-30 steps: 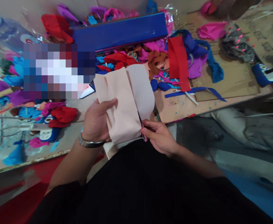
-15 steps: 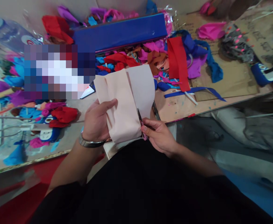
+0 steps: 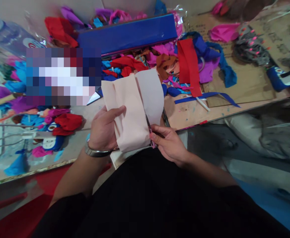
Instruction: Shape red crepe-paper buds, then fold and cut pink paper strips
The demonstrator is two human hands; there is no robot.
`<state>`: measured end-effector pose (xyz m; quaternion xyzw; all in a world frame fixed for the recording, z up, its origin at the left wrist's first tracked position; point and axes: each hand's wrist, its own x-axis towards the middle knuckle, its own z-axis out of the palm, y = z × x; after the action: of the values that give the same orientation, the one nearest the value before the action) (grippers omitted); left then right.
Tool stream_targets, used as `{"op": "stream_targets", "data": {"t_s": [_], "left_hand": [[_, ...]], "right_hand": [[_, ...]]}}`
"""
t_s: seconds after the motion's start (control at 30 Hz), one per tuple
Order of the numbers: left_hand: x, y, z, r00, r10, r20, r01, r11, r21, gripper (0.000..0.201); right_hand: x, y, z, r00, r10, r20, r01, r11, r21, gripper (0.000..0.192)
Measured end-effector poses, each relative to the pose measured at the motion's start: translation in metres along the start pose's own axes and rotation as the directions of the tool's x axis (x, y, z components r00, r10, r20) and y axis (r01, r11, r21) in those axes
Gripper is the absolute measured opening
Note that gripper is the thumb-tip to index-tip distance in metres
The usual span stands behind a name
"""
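A pale pink sheet of felt [image 3: 128, 112] is held upright over my lap. My left hand [image 3: 104, 130], with a metal watch at the wrist, grips its lower left part, thumb on the front. My right hand [image 3: 168, 143] is shut on small pink-handled scissors [image 3: 150, 130], whose blades sit inside a cut running up the sheet. To the right of the cut a paler strip [image 3: 151, 96] of the sheet bends away.
A worktable [image 3: 192, 114] lies ahead, strewn with red, blue, purple and magenta fabric scraps. A long blue box [image 3: 127, 33] lies at the back. A red strip [image 3: 189, 66] and a cardboard sheet [image 3: 246, 82] are to the right. A water bottle [image 3: 8, 34] lies far left.
The scissors have worked slightly further up the cut in the pink sheet. My left hand and the sheet have shifted a little to the right.
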<state>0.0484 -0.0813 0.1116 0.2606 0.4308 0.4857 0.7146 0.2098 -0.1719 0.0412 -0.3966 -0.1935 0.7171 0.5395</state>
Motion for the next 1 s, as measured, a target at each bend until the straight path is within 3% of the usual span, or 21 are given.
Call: {"op": "stream_targets", "data": {"t_s": [0.27, 0.43, 1.0], "left_hand": [[-0.0003, 0.0011, -0.0004, 0.999, 0.0, -0.037, 0.004, 0.996, 0.087, 0.055], [-0.0013, 0.0018, 0.0023, 0.999, -0.024, -0.049, 0.028, 0.996, 0.084, 0.047], [-0.0044, -0.0019, 0.0, 0.998, -0.051, -0.026, 0.053, 0.996, 0.072, 0.047]], "right_hand": [[0.0002, 0.0024, 0.001, 1.0, 0.009, -0.025, -0.008, 1.0, 0.017, 0.036], [-0.0008, -0.0015, 0.003, 0.999, 0.02, -0.045, -0.019, 1.0, 0.025, 0.04], [-0.0013, -0.0032, 0.0046, 0.998, 0.024, -0.066, -0.021, 0.998, 0.052, 0.04]]}}
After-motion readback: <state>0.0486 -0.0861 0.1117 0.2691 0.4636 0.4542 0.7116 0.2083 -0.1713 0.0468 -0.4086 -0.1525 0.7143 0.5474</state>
